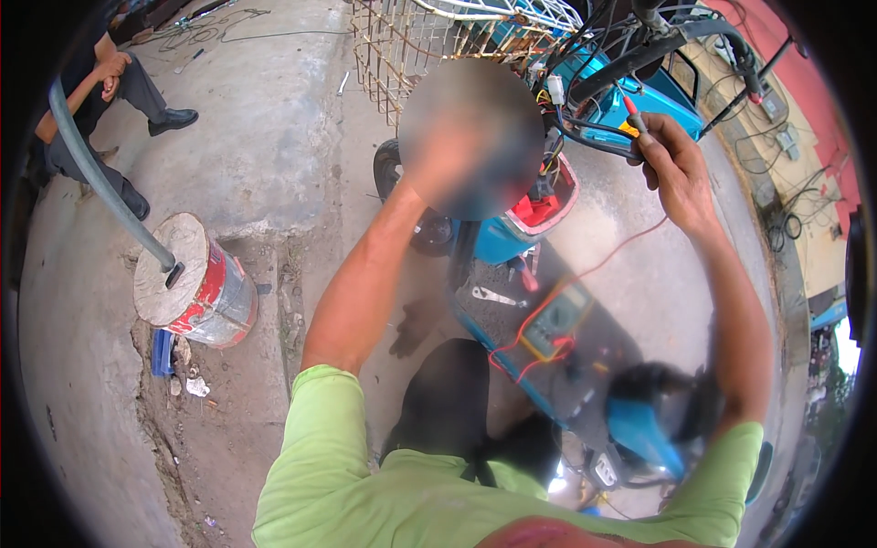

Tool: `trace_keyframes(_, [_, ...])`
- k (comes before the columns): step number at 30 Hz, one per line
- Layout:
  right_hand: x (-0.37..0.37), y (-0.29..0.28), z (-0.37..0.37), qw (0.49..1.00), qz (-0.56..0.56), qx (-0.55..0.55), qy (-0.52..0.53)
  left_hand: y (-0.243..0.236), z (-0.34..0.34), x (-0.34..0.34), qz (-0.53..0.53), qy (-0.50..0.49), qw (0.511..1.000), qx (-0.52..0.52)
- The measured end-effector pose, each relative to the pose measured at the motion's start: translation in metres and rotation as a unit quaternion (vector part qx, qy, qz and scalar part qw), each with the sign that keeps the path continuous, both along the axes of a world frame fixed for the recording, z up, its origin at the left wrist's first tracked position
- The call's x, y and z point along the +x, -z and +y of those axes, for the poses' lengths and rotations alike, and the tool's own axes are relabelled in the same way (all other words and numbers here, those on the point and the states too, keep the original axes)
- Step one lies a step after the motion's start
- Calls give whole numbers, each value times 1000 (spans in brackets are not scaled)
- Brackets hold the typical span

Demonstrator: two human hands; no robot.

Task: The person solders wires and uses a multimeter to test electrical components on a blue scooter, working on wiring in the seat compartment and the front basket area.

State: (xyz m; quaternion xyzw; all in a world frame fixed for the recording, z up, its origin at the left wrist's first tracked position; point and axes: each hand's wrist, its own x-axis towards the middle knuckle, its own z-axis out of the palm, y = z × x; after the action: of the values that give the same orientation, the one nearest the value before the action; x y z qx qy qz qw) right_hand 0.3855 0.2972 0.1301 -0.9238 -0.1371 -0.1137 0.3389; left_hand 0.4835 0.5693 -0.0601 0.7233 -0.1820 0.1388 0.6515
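Pretty sure this is an open-air vehicle repair spot, on rough, cracked grey concrete ground [265, 119]. Right by the left grip [448, 151] there's an opened-up blue plastic vehicle body [498, 242] with a bundle of thin coloured wires [552, 151] hanging out, plus a rusty white wire basket [376, 55] just beyond. Below the right grip [674, 164] you've got a silver double-ended metal wrench [493, 296] and a boxy grey-and-yellow multimeter [554, 321]. Loose black cables [784, 226] trail along the wall side, right of that grip.
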Motion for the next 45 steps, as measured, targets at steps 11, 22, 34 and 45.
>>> trace_keyframes(11, [2, 1, 1, 1000, -7, 14, 3, 1, 12, -2, -78, -1, 995, -58])
trace_keyframes(22, [1, -2, 0, 999, -11, 32, -9, -53, 46, -22, 131, 169, 961, -174])
trace_keyframes(34, [-2, -4, 2, 999, -24, 22, -13, -39, 45, -13, 179, 227, 940, -183])
trace_keyframes(45, [-2, -3, 0, 1000, -13, 10, -13, -9, 39, 0, 240, 146, 938, -201])
